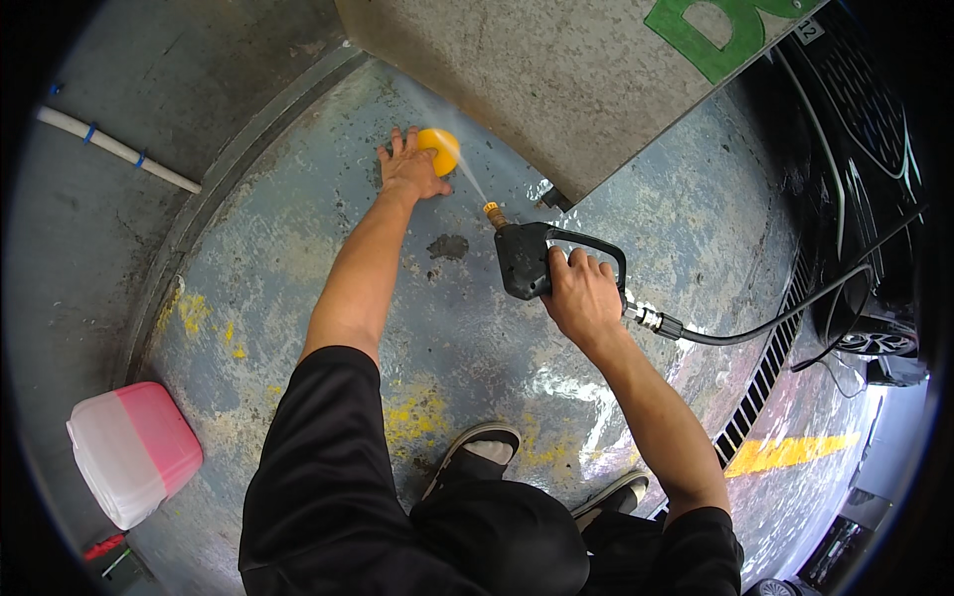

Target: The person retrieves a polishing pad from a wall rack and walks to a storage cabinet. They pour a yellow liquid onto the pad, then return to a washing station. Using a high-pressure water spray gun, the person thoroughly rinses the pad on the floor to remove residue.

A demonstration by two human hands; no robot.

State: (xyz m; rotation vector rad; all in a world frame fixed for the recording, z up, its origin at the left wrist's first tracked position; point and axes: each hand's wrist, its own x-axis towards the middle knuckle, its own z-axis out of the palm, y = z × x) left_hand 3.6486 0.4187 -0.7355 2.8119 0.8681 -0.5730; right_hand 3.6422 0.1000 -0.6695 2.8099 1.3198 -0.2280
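Note:
My left hand (412, 169) is stretched out far over the floor with its fingers spread. Its thumb and index finger are against a round yellow foam pad (444, 142), which appears pinned between them. In my right hand (584, 295) is a black pressure washer spray gun (521, 260), gripped by its handle. A brass lance with an orange nozzle (491, 209) points up and left. Fine white spray (470, 179) fans from it across the pad's right side. A black hose (735, 336) runs from the gun's metal coupling to the right.
Wet, worn blue-grey floor (328, 238) lies below. A grey panel (556, 89) with green lettering overhangs at the top. A plastic jug with pink liquid (164, 437) stands lower left. At right are a drain grate (760, 387) and a dark car (855, 129). A white pipe (119, 149) runs along the left wall.

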